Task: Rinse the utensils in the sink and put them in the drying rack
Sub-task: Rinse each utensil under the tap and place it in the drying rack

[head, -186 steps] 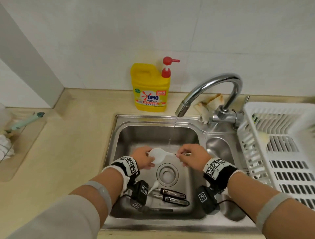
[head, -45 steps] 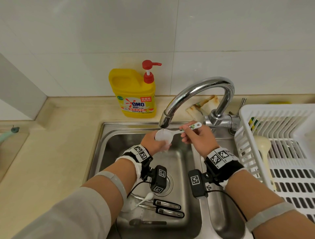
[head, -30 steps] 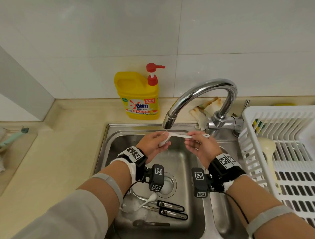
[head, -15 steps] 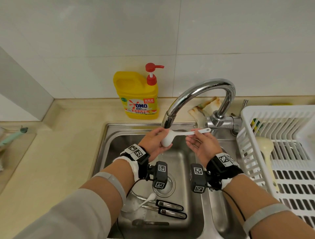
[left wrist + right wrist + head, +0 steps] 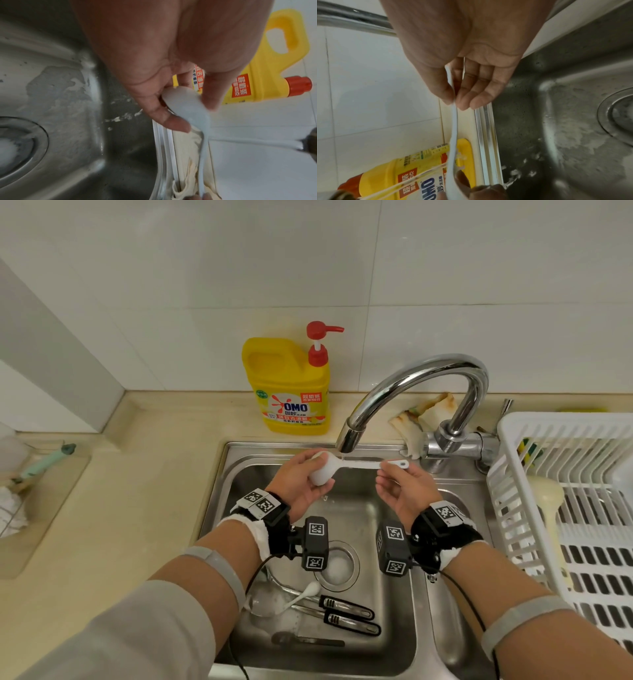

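A white plastic spoon (image 5: 346, 465) lies level under the faucet spout (image 5: 347, 440), with a thin stream of water hitting its neck. My left hand (image 5: 301, 477) grips the spoon bowl (image 5: 185, 102) between thumb and fingers. My right hand (image 5: 399, 486) pinches the spoon handle (image 5: 453, 106) near its end, the other fingers loosely extended. Several more utensils lie on the sink (image 5: 387, 655) floor in foam: a white spoon (image 5: 303, 592), two black-handled utensils (image 5: 346, 609) and a dark spoon (image 5: 305, 640).
A white slatted drying rack (image 5: 561, 498) stands right of the sink and holds a cream utensil (image 5: 548, 501). A yellow detergent bottle (image 5: 293, 392) with red pump stands behind the sink. A crumpled cloth (image 5: 424, 416) lies behind the faucet base. Beige counter extends left.
The spoon has shifted slightly left, so the water now lands on its neck rather than the bowl. Both hands keep their hold; the right fingers have spread looser.
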Tool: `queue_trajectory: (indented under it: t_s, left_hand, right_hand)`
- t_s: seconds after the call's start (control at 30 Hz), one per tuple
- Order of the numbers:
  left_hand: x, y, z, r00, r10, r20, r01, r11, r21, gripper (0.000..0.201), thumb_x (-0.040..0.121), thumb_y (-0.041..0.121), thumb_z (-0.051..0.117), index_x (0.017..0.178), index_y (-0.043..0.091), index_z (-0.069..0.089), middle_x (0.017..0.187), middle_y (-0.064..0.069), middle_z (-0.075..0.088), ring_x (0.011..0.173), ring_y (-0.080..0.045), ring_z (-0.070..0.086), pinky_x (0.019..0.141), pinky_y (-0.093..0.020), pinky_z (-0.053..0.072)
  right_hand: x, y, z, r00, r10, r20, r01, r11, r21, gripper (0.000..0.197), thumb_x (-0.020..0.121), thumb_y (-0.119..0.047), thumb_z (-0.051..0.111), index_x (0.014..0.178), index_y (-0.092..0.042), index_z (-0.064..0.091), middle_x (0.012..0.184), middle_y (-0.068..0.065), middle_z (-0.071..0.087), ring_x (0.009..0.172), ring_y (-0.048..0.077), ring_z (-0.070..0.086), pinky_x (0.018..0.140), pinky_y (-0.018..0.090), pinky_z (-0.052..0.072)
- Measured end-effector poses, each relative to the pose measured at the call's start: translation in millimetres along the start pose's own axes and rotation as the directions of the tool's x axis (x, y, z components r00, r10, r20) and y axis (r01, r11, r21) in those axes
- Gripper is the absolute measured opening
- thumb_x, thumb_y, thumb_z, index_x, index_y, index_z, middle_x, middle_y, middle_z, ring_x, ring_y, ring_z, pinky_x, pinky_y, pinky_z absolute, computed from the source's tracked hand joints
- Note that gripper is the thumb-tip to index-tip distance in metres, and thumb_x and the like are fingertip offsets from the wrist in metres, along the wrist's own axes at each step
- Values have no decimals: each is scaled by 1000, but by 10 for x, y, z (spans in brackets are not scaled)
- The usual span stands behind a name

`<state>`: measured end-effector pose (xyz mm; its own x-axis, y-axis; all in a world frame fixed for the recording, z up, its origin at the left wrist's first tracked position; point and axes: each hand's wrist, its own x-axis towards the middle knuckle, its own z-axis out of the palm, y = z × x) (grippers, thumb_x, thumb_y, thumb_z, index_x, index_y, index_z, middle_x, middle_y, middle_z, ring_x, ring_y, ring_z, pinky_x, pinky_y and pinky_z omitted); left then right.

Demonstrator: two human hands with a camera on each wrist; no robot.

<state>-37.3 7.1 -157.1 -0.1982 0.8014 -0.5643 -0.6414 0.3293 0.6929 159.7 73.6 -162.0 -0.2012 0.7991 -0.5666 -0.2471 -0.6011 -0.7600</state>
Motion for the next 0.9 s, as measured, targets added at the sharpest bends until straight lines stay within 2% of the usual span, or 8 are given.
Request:
queue_trajectory:
  t_s: [0.13,0.23,0.4,0.5,0.6,0.7,0.8,0.9]
  left_hand:
    - [-56,68,-175,997,43,-62,-43,999,7,27,96,16,63,123,11,61,117,-14,63,98,-25,63,67,-31,57]
    - [-100,120,-273,993,68,-96,-68,998,10,21,95,17,64,116,14,64,115,-13,64,100,-27,61,65,-31,57]
    - [-145,185,-448,978,104,-182,-105,994,7,14,91,18,70,105,16,69,111,-13,66,97,-27,62,59,-29,55]
    - [-162,205,-545,965,116,-234,-118,993,5,19,87,19,73,105,15,68,110,-13,68,96,-28,63,55,-27,53]
    - [-149,218,-620,957,114,-267,-122,992,-14,31,85,20,75,113,10,65,111,-16,67,91,-28,64,49,-25,49]
    - [-139,227,-620,961,120,-248,-126,992,-8,26,87,20,74,110,11,65,105,-14,68,83,-24,65,45,-22,45]
    - [-131,205,-556,964,142,-223,-138,990,36,27,90,21,71,115,13,65,103,-9,68,82,-20,65,50,-23,47]
    - [-99,161,-498,975,151,-161,-141,987,71,36,91,20,69,126,13,62,117,-13,65,95,-24,63,61,-27,52]
  right_hand:
    - [31,81,183,1000,0,15,1,999,-47,4,93,-9,67,91,-10,64,73,7,67,62,14,64,62,27,57]
    - [21,136,386,999,30,41,-28,998,-59,5,89,-9,71,86,-10,67,72,8,68,61,15,63,62,28,56]
    - [-25,192,593,986,113,123,-105,992,-75,9,85,-10,76,92,-8,70,75,7,70,64,13,65,63,25,57]
    - [-44,237,641,986,110,128,-99,991,-88,10,89,-15,73,92,-7,68,78,9,72,68,15,68,65,26,58]
    - [-49,245,663,990,101,99,-93,993,-79,12,95,-20,66,90,-8,64,78,10,73,65,17,68,62,28,57]
    - [-52,235,653,991,109,81,-103,992,-78,18,98,-25,61,93,-9,63,73,9,73,62,18,66,61,29,56]
    - [-67,190,634,988,132,82,-128,991,-49,19,97,-27,63,101,-9,65,71,8,73,60,17,66,58,28,56]
    - [-53,122,579,992,106,66,-106,994,-6,12,93,-23,68,99,-12,68,73,8,72,60,15,66,59,27,56]
